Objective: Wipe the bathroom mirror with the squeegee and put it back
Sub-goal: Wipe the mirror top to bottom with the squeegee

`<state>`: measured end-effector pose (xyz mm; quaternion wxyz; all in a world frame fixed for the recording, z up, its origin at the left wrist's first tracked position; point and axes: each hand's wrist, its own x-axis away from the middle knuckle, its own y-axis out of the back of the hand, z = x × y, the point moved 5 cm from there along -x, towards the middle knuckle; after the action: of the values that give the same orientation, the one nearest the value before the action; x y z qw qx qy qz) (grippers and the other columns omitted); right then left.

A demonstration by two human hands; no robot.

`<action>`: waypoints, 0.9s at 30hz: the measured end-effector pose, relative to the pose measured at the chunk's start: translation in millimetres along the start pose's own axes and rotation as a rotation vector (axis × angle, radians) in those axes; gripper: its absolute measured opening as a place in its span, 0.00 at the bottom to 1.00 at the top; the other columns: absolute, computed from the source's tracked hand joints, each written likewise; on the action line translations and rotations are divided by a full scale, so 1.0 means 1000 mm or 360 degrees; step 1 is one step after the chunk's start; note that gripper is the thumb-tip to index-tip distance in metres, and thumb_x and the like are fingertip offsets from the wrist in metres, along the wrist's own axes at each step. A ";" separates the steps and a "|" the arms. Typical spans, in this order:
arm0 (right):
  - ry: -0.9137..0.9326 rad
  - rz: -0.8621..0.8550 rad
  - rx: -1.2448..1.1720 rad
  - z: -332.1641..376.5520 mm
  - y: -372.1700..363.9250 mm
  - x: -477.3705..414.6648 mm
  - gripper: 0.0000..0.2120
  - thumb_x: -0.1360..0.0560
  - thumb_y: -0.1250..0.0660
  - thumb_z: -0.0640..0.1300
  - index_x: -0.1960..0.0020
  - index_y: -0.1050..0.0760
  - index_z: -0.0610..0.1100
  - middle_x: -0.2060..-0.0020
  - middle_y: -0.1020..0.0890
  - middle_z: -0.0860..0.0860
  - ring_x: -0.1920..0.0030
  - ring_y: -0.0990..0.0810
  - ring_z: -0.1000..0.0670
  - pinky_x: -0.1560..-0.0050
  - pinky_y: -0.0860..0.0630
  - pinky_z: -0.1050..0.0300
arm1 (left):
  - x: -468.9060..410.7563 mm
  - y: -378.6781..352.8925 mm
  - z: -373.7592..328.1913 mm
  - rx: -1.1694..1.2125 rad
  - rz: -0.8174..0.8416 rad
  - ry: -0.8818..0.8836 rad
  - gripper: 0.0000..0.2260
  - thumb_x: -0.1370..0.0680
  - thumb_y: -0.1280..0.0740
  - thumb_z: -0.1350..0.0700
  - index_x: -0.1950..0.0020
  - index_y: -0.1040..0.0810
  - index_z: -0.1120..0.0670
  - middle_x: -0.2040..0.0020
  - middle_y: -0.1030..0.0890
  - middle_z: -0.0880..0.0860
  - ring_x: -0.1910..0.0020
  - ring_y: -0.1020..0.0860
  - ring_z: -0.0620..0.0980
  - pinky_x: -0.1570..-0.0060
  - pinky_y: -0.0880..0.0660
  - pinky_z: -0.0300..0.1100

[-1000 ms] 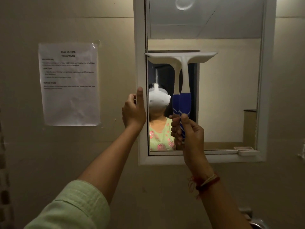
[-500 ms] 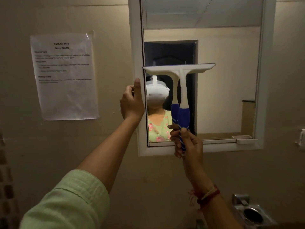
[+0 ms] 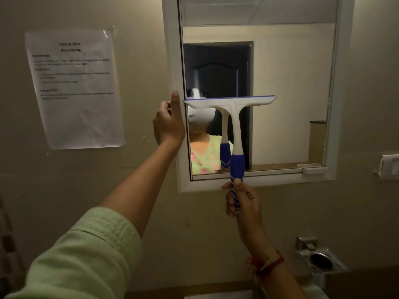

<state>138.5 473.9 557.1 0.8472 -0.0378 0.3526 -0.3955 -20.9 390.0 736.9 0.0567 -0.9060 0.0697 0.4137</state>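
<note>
the right hand (image 3: pixel 241 201) is closed around the low blue end of the squeegee (image 3: pixel 234 126) handle, thumb up the front. the blade lies level on the mirror (image 3: pixel 291 93), about midway down its left half, its left tip touching the frame (image 3: pixel 172 61). the left hand (image 3: pixel 169 124) is curled on the frame's left edge, thumb flat along the front, holding nothing else.

the grip sits at the very tail of the handle, below the frame's bottom rail. judged from that, pressure at the blade is likely weak and uneven: the far right end could lift and leave a streak. if the pull goes on downward, the hand is likely to meet the wall or bottom rail before the blade reaches the lower edge, so a strip of glass there could be missed. a small tray (image 3: pixel 313 169) juts from the bottom right of the frame; a pass on that side could knock it. the right half of the mirror looks yet to be covered, though wetness cannot be told.
</note>
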 end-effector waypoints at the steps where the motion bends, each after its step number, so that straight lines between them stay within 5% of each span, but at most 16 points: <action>1: -0.0004 -0.0004 0.0006 -0.001 0.001 0.002 0.16 0.28 0.39 0.55 0.61 0.21 0.43 0.77 0.30 0.53 0.77 0.35 0.56 0.78 0.36 0.64 | 0.000 0.000 0.000 -0.0004 -0.0003 0.0000 0.19 0.21 0.47 0.40 0.69 0.38 0.46 0.72 0.33 0.44 0.72 0.35 0.40 0.72 0.42 0.37; 6: -0.0036 -0.0024 -0.0021 -0.004 0.002 0.009 0.16 0.28 0.39 0.55 0.61 0.21 0.43 0.78 0.30 0.53 0.78 0.34 0.57 0.78 0.36 0.64 | 0.000 0.001 -0.001 -0.0013 -0.0019 0.0008 0.19 0.21 0.47 0.39 0.69 0.39 0.47 0.71 0.33 0.44 0.71 0.34 0.40 0.72 0.40 0.36; 12: -0.0084 -0.0031 -0.0005 -0.011 0.007 0.019 0.16 0.30 0.38 0.57 0.63 0.21 0.46 0.78 0.30 0.53 0.78 0.34 0.56 0.78 0.36 0.64 | -0.001 0.000 0.000 0.0015 -0.0004 -0.0036 0.19 0.21 0.47 0.40 0.69 0.38 0.47 0.71 0.33 0.44 0.72 0.34 0.39 0.72 0.37 0.20; 19: -0.0123 -0.0035 -0.0010 -0.023 0.010 0.030 0.16 0.30 0.39 0.55 0.63 0.21 0.44 0.77 0.30 0.52 0.78 0.34 0.56 0.78 0.35 0.64 | 0.000 0.000 -0.001 0.0086 -0.0011 -0.0043 0.18 0.21 0.46 0.41 0.68 0.38 0.48 0.72 0.34 0.44 0.76 0.32 0.38 0.72 0.37 0.20; 23: -0.0135 -0.0020 -0.0016 -0.033 0.013 0.037 0.15 0.29 0.39 0.55 0.64 0.20 0.46 0.77 0.31 0.52 0.78 0.35 0.56 0.78 0.36 0.63 | 0.003 0.001 -0.003 0.0112 -0.0008 -0.0059 0.18 0.21 0.46 0.42 0.69 0.40 0.47 0.73 0.35 0.44 0.78 0.33 0.27 0.74 0.37 0.20; 27: -0.0144 -0.0020 -0.0018 -0.045 0.017 0.044 0.15 0.28 0.39 0.54 0.64 0.20 0.46 0.78 0.31 0.52 0.79 0.35 0.56 0.78 0.36 0.63 | 0.000 0.003 -0.005 0.0112 -0.0021 -0.0051 0.18 0.21 0.46 0.41 0.68 0.39 0.47 0.72 0.35 0.44 0.76 0.33 0.38 0.75 0.38 0.22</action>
<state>141.1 464.6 492.7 0.8596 -0.0625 0.3160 -0.3967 -17.6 386.8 740.0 0.0923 -0.8972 0.0775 0.4249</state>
